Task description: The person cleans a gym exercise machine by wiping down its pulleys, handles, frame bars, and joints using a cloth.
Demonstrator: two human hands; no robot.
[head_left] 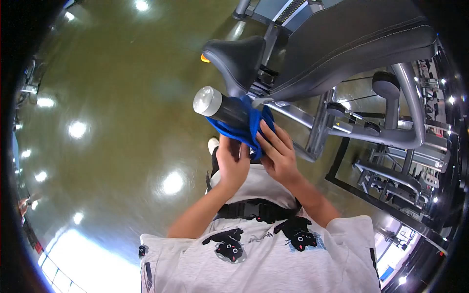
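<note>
A dark cylinder (pixel 230 111) with a round, silvery-white end cap points up and to the left in front of me. Around its lower part a bright blue cloth (pixel 254 128) is wrapped and bunched. My left hand (pixel 232 163) grips the cloth from below, its fingers curled and partly hidden. On the other side, my right hand (pixel 279 154) presses the cloth with its fingers laid along it. The cloth covers the cylinder's lower end, so I cannot tell whether it joins the machine. A pale strap (pixel 262 101) shows beside the cloth.
A gym machine with a dark padded seat (pixel 239 58), a large backrest (pixel 351 49) and grey metal frame bars (pixel 410 112) stands ahead and to the right. Shiny olive floor (pixel 122 102) spreads to the left. More equipment (pixel 391 180) stands farther right.
</note>
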